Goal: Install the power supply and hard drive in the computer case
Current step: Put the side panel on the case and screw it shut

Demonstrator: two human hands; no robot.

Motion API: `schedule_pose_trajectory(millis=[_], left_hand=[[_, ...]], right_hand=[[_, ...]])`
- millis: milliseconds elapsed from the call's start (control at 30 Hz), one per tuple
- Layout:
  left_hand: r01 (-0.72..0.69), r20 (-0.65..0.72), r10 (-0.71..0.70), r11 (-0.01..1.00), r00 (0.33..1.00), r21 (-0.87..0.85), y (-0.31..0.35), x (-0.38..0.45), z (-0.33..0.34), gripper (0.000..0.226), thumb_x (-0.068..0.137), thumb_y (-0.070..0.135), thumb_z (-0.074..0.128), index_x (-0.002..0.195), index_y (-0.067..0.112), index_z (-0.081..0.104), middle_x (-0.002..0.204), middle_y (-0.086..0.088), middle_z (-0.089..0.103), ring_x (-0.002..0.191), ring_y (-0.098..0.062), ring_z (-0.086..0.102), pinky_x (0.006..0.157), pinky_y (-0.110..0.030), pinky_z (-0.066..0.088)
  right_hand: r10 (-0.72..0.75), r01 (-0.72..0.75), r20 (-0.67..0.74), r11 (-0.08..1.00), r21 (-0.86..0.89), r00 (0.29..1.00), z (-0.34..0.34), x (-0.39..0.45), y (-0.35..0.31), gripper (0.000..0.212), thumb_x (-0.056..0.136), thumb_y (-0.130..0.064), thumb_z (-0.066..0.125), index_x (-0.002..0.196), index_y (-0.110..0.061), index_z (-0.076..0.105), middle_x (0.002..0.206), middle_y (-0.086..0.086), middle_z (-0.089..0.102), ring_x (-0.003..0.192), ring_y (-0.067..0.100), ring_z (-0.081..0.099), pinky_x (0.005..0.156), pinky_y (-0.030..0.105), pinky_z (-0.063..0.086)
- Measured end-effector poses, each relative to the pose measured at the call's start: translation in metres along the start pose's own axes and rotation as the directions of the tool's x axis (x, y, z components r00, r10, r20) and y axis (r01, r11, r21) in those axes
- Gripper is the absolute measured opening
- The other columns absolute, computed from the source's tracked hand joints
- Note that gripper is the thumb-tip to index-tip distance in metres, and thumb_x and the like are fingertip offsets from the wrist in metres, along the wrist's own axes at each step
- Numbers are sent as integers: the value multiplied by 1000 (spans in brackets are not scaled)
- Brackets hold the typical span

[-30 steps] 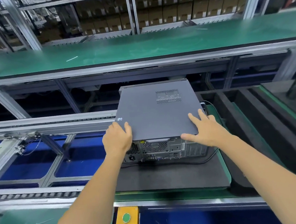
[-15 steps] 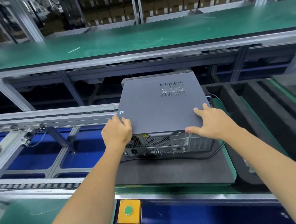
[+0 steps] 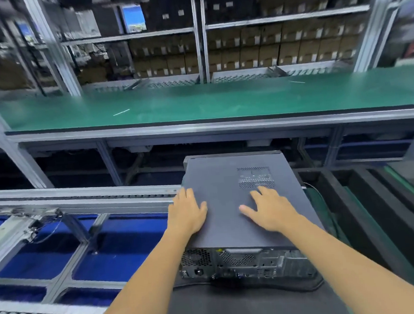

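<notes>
Computer case [image 3: 231,204] lies flat on the black mat [image 3: 248,306], rear panel with ports and vents facing the near edge, side cover uppermost and seated. Left hand [image 3: 186,216] lies flat, fingers straight, on the cover's left edge. Right hand [image 3: 269,210] rests palm-down, fingers spread, on the cover just below the vent grille [image 3: 255,177]. Neither hand grips anything. Green workbench [image 3: 197,101] runs behind the case

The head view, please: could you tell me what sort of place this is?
Probably an electronics assembly line: a dark grey metal computer case lies on a black mat, beside a roller conveyor rail, with a long green workbench and shelves of brown cardboard boxes behind.
</notes>
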State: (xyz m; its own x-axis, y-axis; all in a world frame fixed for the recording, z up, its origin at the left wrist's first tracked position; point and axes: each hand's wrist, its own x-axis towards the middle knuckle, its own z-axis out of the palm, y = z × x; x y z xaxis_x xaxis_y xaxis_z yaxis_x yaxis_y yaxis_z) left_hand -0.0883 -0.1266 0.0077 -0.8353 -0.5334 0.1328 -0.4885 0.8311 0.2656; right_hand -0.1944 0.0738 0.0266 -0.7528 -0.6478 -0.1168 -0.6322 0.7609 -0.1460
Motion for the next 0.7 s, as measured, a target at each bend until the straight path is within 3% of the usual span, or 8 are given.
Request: schedule_pose_trajectory(millis=[167,333,533,700], left_hand=[[-34,-27,37,995,999,99,6,35,16,34,97,38,33,115,12,46,121,-4,46,117,-24,41,101,-39,33],[-158,-46,163,984,986,86,37,72,36,30,98,35,30,111,15,48,117,0,47,117,-20,41,99,-34,32],[-208,-80,208,978,975,5,71,118,53,29,97,36,33,109,16,49,113,4,47,113,-18,44,97,-32,32],[-195,-56,193,981,980,-23,83,157,64,41,98,37,35,128,12,45,136,-3,44,130,-22,37,107,-34,29]], right_hand=[[-21,17,-91,999,-45,996,9,32,11,57,99,-59,34,138,-18,40,141,6,40,130,27,39,99,40,37],[5,-10,-106,999,-45,994,-2,80,28,51,99,-56,39,126,-14,47,127,7,43,116,26,44,92,36,40],[-73,68,-122,997,-48,990,-26,162,49,49,98,-51,46,123,-9,47,127,10,44,118,28,44,97,37,37],[-124,118,-124,992,-52,984,-30,212,58,60,99,-52,43,139,-7,41,140,14,40,130,31,40,106,41,34]])
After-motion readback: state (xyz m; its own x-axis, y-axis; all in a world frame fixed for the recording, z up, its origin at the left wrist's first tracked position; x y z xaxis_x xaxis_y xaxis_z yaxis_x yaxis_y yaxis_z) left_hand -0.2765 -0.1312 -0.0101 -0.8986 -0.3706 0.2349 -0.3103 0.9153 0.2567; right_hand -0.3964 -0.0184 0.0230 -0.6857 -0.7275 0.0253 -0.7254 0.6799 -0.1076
